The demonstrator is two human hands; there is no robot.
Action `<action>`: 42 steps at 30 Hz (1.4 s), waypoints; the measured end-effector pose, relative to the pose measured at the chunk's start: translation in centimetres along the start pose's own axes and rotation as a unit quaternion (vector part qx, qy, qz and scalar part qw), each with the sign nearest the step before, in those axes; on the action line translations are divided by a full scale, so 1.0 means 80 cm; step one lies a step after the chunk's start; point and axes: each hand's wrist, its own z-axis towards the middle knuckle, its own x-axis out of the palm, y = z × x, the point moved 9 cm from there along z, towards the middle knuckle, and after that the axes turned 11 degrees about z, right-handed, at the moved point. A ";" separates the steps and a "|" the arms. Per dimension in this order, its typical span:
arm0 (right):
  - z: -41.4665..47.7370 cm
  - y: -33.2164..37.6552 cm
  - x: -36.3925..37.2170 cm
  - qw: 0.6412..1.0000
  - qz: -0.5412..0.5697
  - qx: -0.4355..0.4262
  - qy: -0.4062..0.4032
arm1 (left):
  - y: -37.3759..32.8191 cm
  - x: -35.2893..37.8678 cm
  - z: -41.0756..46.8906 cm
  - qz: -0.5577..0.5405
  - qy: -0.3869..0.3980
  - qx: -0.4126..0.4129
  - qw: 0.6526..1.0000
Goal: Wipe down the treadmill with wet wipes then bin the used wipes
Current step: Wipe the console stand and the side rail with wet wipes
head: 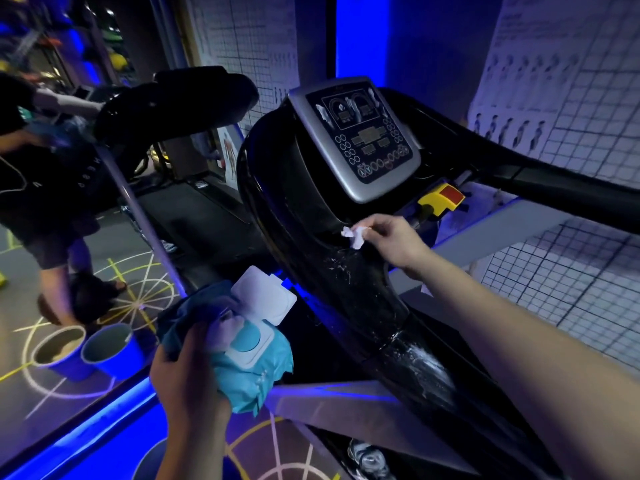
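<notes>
- Right hand (394, 240): thumb and forefinger are closed in a narrow pinch on a small crumpled wet wipe (355, 235). The other fingers are curled behind them.
- The wet wipe hangs from the fingertips (367, 226). It is just above the black side housing (304, 216) of the treadmill, at the lower edge of the console (360, 140). Whether it touches the surface cannot be told.
- Left hand (187, 372): fingers are wrapped round a teal wipes pack (249, 368), the thumb lying near its opening. The white lid flap (265, 294) stands open beyond the fingertips, and a fresh wipe shows at the opening.
- Done, as judged: wet streaks and droplets (426, 362) lie on the housing between the right wrist and the viewer. A second patch lies just below the pinching fingers, so this stretch appears to have been wiped.
- In hand, as judged: the wiping stage, now at the junction of housing and console.
- Left, as judged: the console face carries pale smears, and it is unclear whether these are wet or only reflections. The far handrail (519, 161) and the yellow-and-red safety switch (441, 199), both beyond the right fingers, show no streaks. No wipe has been binned.
- Two blue containers (110, 344) stand on the floor to the left of the left hand. Whether either is the bin cannot be told.
- Another person (34, 168) stands at the neighbouring machine, well apart from both hands.
</notes>
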 end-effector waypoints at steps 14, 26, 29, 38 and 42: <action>-0.075 0.056 0.011 0.984 -0.046 -0.095 0.143 | 0.012 -0.008 -0.011 0.006 -0.001 -0.030 1.000; -0.065 0.059 0.056 0.987 -0.105 -0.116 0.025 | 0.017 -0.024 -0.011 0.029 -0.013 -0.021 0.999; -0.092 0.085 0.088 0.971 -0.142 -0.174 0.087 | 0.026 -0.024 -0.009 0.032 -0.007 -0.044 0.998; -0.154 0.088 0.110 0.983 -0.137 -0.100 0.075 | 0.025 -0.034 0.013 -0.015 0.013 -0.105 0.994; -0.185 0.048 0.132 0.999 -0.009 0.030 -0.026 | 0.018 -0.041 0.028 -0.024 0.048 -0.118 0.992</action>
